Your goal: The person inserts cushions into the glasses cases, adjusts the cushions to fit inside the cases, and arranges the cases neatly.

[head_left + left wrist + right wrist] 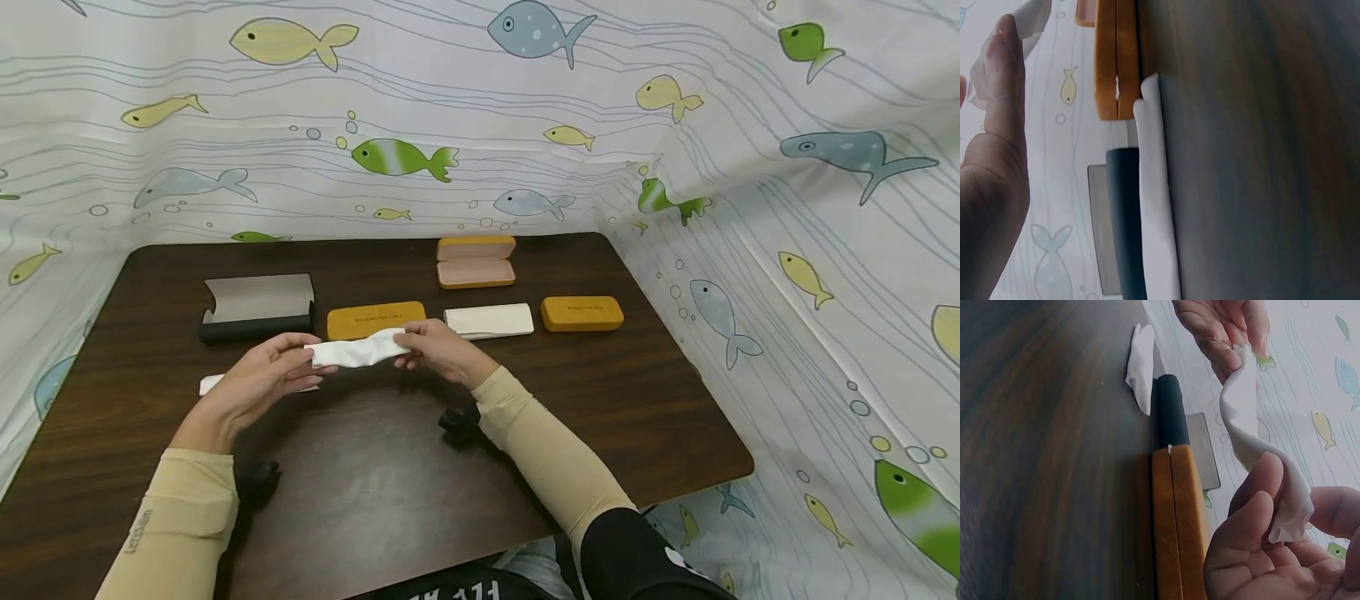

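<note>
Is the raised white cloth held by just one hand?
No, the left hand and right hand each hold one end of the white cloth.

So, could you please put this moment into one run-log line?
left hand: holds one end of white cloth | right hand: pinches other end | cloth: above table | beyond: closed yellow case
</note>
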The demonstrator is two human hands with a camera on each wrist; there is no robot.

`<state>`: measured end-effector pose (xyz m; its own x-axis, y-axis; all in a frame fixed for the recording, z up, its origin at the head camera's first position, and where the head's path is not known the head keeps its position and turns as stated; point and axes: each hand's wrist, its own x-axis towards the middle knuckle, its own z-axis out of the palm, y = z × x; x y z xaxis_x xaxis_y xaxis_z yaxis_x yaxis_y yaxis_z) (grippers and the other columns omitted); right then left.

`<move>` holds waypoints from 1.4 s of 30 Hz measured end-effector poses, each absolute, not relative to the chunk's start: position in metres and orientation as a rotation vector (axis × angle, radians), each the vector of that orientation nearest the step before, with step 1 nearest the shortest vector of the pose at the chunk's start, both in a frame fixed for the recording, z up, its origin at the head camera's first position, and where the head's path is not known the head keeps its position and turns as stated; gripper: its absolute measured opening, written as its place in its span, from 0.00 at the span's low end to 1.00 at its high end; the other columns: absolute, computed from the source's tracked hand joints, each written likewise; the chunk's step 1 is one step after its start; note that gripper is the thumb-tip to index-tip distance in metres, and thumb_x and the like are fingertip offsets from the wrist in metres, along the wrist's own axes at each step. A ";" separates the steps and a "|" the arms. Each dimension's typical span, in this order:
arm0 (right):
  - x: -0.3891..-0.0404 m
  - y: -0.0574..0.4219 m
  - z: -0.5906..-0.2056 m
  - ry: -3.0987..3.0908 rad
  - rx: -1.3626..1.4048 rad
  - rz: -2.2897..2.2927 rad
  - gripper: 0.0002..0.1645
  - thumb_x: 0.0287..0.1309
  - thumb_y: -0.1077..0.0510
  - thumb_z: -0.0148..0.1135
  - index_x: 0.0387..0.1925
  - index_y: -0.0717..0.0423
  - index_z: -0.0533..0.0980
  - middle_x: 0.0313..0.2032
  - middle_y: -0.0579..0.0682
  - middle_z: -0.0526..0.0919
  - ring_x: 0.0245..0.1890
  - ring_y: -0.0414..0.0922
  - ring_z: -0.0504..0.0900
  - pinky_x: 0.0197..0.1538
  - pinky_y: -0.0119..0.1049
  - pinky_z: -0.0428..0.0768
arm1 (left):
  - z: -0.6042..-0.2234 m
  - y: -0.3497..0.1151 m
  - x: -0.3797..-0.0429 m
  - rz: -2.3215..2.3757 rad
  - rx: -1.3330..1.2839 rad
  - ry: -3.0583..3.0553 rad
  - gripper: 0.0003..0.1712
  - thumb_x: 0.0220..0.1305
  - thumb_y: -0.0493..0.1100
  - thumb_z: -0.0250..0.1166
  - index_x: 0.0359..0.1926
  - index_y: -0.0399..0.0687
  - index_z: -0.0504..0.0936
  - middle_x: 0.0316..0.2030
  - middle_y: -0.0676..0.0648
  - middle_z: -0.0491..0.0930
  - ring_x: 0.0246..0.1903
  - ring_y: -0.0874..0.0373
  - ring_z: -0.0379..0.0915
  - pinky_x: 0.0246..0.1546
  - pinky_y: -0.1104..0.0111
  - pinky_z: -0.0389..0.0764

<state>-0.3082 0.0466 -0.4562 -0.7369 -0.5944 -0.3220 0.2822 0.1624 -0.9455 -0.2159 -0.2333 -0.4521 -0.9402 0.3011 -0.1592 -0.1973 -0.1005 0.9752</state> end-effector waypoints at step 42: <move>-0.377 0.102 -0.445 1.789 -0.205 -1.732 0.10 0.77 0.60 0.51 0.47 0.63 0.76 0.38 0.53 0.79 0.33 0.43 0.83 0.37 0.32 0.79 | -0.452 -0.180 -0.288 2.301 0.108 1.535 0.12 0.78 0.39 0.56 0.57 0.40 0.70 0.52 0.45 0.75 0.50 0.56 0.83 0.52 0.68 0.82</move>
<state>-0.3771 0.1017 -0.4452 -0.7885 -0.5212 -0.3265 0.3095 0.1225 -0.9430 -0.2879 -0.1802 -0.4521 -0.9282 0.3450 -0.1396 -0.2613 -0.3371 0.9045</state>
